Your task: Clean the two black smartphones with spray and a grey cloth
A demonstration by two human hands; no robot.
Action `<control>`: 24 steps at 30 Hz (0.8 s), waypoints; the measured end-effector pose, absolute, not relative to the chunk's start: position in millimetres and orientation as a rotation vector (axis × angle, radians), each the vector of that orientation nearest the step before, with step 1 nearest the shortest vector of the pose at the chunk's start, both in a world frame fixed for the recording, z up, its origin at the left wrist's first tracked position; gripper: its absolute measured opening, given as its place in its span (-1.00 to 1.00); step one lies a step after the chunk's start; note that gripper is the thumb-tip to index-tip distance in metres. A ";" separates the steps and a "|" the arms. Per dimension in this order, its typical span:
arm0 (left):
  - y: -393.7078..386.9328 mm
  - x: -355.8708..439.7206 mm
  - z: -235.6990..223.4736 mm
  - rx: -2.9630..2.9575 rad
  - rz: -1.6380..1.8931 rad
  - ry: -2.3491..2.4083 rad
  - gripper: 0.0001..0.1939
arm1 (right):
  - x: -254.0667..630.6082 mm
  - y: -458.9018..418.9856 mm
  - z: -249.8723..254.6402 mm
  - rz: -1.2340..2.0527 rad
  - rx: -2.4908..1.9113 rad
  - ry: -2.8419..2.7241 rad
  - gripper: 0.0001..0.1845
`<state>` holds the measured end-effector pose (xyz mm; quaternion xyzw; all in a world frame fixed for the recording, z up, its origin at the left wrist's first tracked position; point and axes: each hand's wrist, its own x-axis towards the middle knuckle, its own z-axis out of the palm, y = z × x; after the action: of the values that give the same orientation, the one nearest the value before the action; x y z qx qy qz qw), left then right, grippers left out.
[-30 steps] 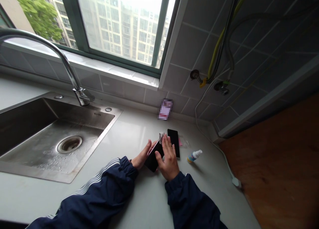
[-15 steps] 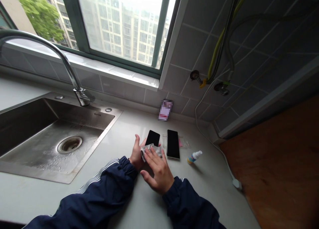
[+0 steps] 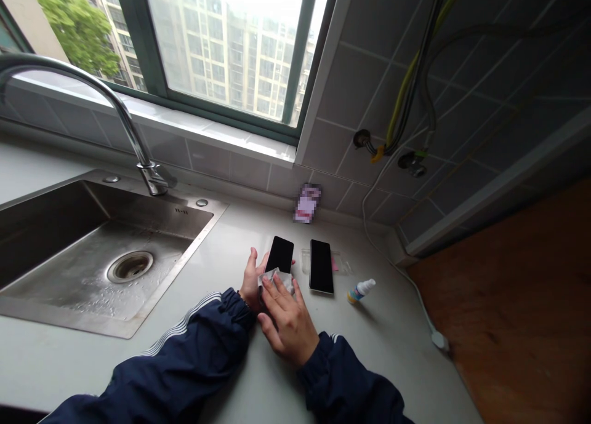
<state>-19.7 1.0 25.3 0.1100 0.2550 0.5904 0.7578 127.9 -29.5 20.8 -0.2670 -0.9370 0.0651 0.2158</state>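
Note:
A black-screened smartphone (image 3: 279, 253) rests in my left hand (image 3: 250, 284), whose fingers curl behind it and show at its right edge. Over the phone's lower part lies a crumpled light grey cloth (image 3: 277, 279). My right hand (image 3: 290, 318) presses on this cloth with its fingers stretched flat and the thumb held apart. The phone's lower end is hidden beneath cloth and fingers. Just to the right, a second dark phone (image 3: 321, 267) lies on the counter. Beyond it stands a small spray bottle (image 3: 361, 290) with a white top.
A steel sink (image 3: 133, 313) with a curved tap (image 3: 124, 119) is on the left. Clear plastic pieces (image 3: 344, 264) lie beside the second phone. A pixelated pinkish rectangular item (image 3: 307, 204) leans against the tiled wall. A white cable (image 3: 390, 258) runs down the right side to a plug.
My right hand has slid the cloth slightly down and left over the phone. The phone has shifted a little up and left, and more of its screen shows.

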 end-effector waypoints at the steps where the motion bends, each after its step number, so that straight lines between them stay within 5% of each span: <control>1: 0.7 -19.4 25.6 0.241 1.291 0.553 -0.18 | 127.2 -30.0 20.3 0.184 -0.750 -2.595 -0.35; 12: 5.2 -6.3 18.4 0.288 1.315 0.497 -0.11 | 127.7 -23.9 20.1 0.160 -0.884 -2.565 -0.17; 24: 2.3 0.1 21.3 0.383 1.250 0.422 -0.17 | 140.8 2.1 8.4 0.179 -1.141 -2.413 -0.24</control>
<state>0.1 2.3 21.3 0.1769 0.1948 0.5771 0.7731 140.8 2.1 8.4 -0.4150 -0.8776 0.0652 0.2308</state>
